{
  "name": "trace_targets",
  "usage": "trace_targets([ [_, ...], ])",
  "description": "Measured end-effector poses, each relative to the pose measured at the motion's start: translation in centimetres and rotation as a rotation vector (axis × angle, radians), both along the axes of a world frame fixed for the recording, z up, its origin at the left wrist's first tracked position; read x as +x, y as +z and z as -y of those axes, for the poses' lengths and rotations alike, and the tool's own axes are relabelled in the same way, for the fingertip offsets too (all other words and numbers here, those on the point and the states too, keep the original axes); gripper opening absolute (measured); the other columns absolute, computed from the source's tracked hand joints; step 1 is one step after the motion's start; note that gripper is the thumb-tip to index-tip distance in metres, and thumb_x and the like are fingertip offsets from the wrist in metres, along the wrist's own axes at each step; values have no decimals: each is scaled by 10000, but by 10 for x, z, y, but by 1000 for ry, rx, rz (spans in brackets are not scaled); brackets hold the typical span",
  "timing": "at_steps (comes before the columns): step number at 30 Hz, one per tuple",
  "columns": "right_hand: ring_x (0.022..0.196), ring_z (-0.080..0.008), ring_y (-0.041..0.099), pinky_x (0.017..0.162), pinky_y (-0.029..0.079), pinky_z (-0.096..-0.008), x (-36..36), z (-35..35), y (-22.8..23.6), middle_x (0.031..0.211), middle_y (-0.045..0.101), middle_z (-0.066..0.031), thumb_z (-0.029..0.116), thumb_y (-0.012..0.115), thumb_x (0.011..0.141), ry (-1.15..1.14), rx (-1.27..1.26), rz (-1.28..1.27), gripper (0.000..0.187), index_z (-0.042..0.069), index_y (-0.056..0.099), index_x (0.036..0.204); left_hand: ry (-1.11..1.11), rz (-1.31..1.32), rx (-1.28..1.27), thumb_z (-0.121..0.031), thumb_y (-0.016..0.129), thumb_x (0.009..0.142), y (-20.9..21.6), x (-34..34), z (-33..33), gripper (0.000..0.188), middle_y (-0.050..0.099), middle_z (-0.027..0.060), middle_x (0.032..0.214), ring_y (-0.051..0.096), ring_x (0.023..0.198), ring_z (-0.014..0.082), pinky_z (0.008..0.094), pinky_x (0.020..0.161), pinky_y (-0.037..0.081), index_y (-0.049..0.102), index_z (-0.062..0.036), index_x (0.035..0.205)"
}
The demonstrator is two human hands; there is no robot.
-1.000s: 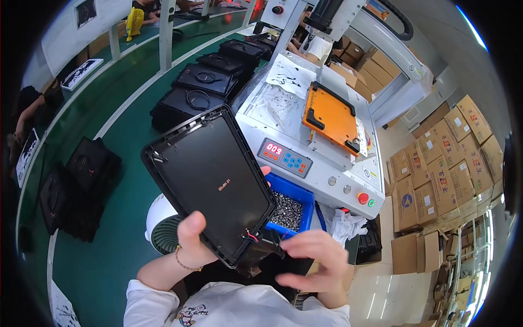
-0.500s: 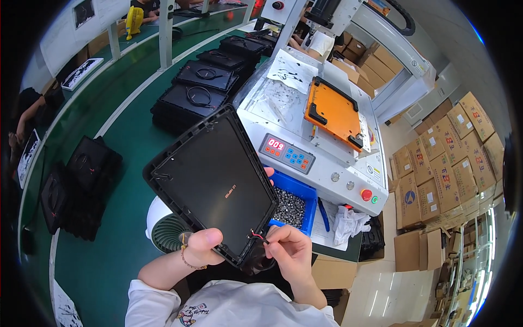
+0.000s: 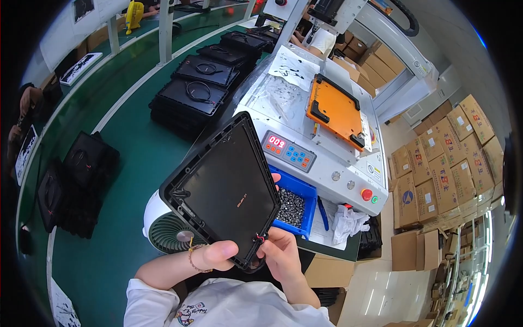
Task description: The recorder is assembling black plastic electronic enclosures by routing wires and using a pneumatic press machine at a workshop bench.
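A black plastic housing panel [image 3: 226, 185], rectangular with a raised rim, is tilted in front of me. My left hand [image 3: 220, 253] grips it, with the thumb over the near edge and fingertips showing past the right edge. At the panel's near right corner a short red wire [image 3: 260, 238] sticks up. My right hand [image 3: 280, 253] is closed there, thumb and forefinger pinched by the wire. Its exact hold is partly hidden by the fingers.
A white machine with an orange fixture plate [image 3: 335, 114] stands ahead right. Before it sits a blue bin [image 3: 311, 210] of small metal parts. A white fan [image 3: 163, 226] is behind the panel. Stacked black cases [image 3: 185, 98] line the green table [image 3: 131, 180]. Cartons [image 3: 441, 169] stand right.
The panel has shifted slightly right and turned a little. My right hand has moved left and down against its corner, bringing the red wire closer to the rim.
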State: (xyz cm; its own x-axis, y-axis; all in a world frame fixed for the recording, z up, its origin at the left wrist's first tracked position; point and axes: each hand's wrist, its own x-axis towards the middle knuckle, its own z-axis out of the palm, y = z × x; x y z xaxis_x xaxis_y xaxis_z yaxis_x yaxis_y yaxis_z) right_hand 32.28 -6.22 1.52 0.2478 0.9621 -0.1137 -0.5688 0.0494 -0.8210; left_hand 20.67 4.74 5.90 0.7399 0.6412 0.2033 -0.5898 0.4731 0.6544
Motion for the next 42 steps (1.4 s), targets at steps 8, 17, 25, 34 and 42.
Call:
trace_targets([
  [8,769,-122,618,699,509,-255,-3,2,-17,896,668,-81,56,663,848,-26,165,-112,143,-25,646,965,-109,-48,38,-548,722,597,-13,0,0,1191,278,207,1471,307,1374,266,369,1095,319,115,-66,1502],
  [17,641,-91,623,585,511,-194,-6,-1,-19,855,675,-70,33,659,818,-79,203,-233,132,-18,643,939,-23,116,-93,-542,556,688,-4,9,9,1023,267,232,1492,383,1315,288,386,1043,364,179,-24,1485],
  [25,663,-103,593,550,471,-203,-10,6,-18,880,664,-82,33,735,766,-165,248,47,166,-7,664,911,-47,137,31,-659,434,770,-5,13,14,996,285,217,1471,327,1359,335,452,1074,349,151,-29,1487],
  [34,914,-190,608,776,433,-273,47,32,-14,1000,623,-131,400,746,795,-283,413,289,619,-88,574,1135,394,135,-80,-680,387,832,25,-32,13,905,428,240,1345,471,1220,362,465,1000,426,263,-35,1453],
  [42,756,-155,539,713,403,-265,74,17,-25,824,601,-104,201,663,860,-301,486,119,294,-57,599,986,1281,-146,-164,-392,477,983,-54,-249,90,459,607,114,1196,603,1046,224,354,919,478,542,-17,1242],
])
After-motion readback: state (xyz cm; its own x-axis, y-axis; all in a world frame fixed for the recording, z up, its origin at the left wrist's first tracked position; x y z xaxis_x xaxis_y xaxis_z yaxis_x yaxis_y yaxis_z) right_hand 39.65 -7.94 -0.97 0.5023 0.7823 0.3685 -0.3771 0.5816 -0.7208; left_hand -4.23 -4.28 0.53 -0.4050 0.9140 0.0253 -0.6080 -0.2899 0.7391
